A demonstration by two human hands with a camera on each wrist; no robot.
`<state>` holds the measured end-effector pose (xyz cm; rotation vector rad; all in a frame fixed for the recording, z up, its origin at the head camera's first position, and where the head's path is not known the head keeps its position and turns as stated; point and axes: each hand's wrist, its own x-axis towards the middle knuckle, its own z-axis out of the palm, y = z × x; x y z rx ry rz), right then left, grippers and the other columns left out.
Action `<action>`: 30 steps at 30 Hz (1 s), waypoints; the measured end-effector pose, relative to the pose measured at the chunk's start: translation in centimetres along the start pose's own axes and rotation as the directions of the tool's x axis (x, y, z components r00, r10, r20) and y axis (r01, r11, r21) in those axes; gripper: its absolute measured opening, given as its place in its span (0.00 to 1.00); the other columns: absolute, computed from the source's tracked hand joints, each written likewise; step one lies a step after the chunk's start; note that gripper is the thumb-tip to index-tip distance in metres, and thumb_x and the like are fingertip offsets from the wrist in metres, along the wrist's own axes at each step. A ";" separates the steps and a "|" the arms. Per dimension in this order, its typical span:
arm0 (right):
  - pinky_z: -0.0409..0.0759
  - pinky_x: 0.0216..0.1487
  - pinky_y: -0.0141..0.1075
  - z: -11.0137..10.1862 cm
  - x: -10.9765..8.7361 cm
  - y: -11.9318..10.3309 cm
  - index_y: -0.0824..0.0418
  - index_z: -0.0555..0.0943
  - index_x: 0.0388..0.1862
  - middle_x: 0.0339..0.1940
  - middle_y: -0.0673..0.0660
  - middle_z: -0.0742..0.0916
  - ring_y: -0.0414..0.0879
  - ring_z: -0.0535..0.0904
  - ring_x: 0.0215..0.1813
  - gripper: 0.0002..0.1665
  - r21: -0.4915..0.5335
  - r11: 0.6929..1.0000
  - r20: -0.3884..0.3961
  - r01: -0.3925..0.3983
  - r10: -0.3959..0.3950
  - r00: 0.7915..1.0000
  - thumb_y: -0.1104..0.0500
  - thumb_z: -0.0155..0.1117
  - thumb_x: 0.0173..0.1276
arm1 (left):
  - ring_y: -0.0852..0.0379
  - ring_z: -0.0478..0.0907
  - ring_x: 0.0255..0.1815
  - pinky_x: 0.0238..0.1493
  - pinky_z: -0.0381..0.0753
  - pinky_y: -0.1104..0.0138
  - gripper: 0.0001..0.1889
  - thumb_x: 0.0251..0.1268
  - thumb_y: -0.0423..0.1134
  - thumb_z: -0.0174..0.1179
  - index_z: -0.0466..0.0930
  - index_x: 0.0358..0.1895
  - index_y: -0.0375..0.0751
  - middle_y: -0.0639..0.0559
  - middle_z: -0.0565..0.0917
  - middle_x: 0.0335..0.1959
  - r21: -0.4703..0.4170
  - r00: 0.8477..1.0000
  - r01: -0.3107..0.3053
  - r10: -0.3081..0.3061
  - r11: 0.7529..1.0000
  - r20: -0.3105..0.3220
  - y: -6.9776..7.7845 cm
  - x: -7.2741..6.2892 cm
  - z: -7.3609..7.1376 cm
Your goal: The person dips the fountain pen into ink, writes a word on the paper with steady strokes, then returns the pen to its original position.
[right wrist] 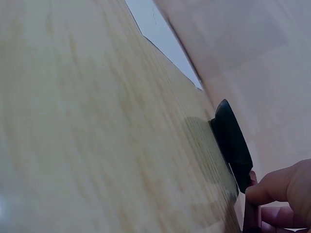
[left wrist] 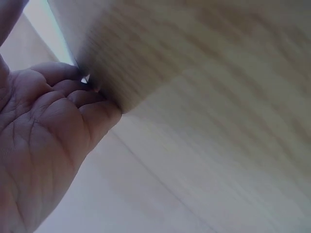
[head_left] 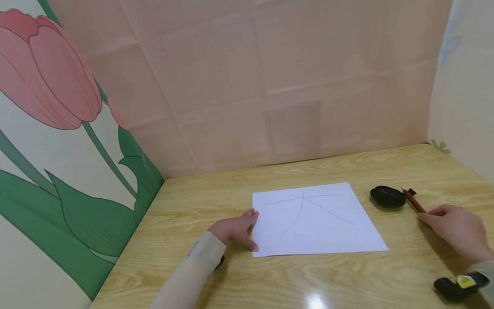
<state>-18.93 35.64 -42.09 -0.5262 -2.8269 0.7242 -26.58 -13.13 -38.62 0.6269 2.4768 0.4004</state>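
Note:
A white sheet of paper (head_left: 318, 240) lies on the wooden table, with thin lines drawn on it: one nearly level near its top, and two spreading downward from its middle. My left hand (head_left: 235, 228) rests at the sheet's left edge, thumb and fingers spread, fingertips on the paper. To the right of the sheet, my right hand (head_left: 459, 229) pinches a reddish-brown pencil (head_left: 414, 201) between thumb and fingers, its pointed end up and away from the hand. Just left of the pencil's tip sits a glossy black oval object (head_left: 387, 196), also in the right wrist view.
The wooden table (head_left: 185, 201) ends at a pinkish cloth (head_left: 220, 86) hanging behind it. A wall painted with a tulip (head_left: 65, 77) borders the left side, and a pale wall (head_left: 467, 107) the right. A small black piece (head_left: 412, 192) shows beside the pencil tip.

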 end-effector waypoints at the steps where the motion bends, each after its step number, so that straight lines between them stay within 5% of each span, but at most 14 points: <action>1: 0.61 0.29 0.40 0.0 -0.1 -0.1 0.73 0.79 0.32 0.26 0.67 0.82 0.55 0.74 0.28 0.25 0.005 1.000 0.001 0.005 -0.005 1.000 0.48 0.62 0.61 | 0.55 0.37 0.75 0.72 0.44 0.60 0.54 0.48 0.47 0.70 0.42 0.74 0.39 0.47 0.40 0.76 -0.002 1.000 -0.001 0.001 1.000 -0.002 -0.1 0.0 0.0; 8: 0.61 0.26 0.38 -0.6 -1.0 -0.7 0.74 0.77 0.35 0.24 0.63 0.82 0.50 0.72 0.25 0.31 -0.007 1.000 0.004 0.016 -0.016 1.000 0.43 0.58 0.64 | 0.54 0.38 0.75 0.72 0.45 0.60 0.55 0.46 0.47 0.72 0.43 0.73 0.38 0.46 0.40 0.76 -0.052 0.999 -0.030 0.029 0.998 -0.022 -0.6 0.3 0.5; 12: 0.62 0.23 0.37 -0.9 -1.4 -2.1 0.76 0.75 0.39 0.27 0.68 0.82 0.54 0.74 0.26 0.33 -0.025 0.992 -0.014 0.120 -0.120 0.993 0.43 0.55 0.65 | 0.55 0.39 0.75 0.72 0.46 0.60 0.54 0.46 0.48 0.72 0.45 0.74 0.41 0.47 0.41 0.76 -0.098 1.000 -0.015 0.015 0.995 -0.002 -0.9 0.6 0.3; 20: 0.70 0.32 0.58 0.8 -2.7 -8.7 0.74 0.78 0.42 0.42 0.77 0.79 0.70 0.74 0.41 0.24 -0.018 0.906 -0.084 0.422 -0.422 0.903 0.51 0.63 0.61 | 0.54 0.39 0.75 0.72 0.45 0.60 0.52 0.45 0.44 0.73 0.48 0.73 0.44 0.46 0.42 0.75 -0.105 1.000 -0.007 0.010 0.994 0.029 -1.1 1.2 -0.4; 30: 0.73 0.33 0.51 0.9 -2.4 -14.4 0.71 0.78 0.44 0.42 0.72 0.81 0.61 0.77 0.37 0.25 -0.020 0.864 0.041 0.503 -0.502 0.864 0.49 0.60 0.63 | 0.53 0.40 0.75 0.72 0.45 0.59 0.53 0.45 0.46 0.72 0.48 0.73 0.43 0.45 0.43 0.75 -0.079 0.999 -0.017 0.019 0.997 0.028 -2.0 1.1 -0.9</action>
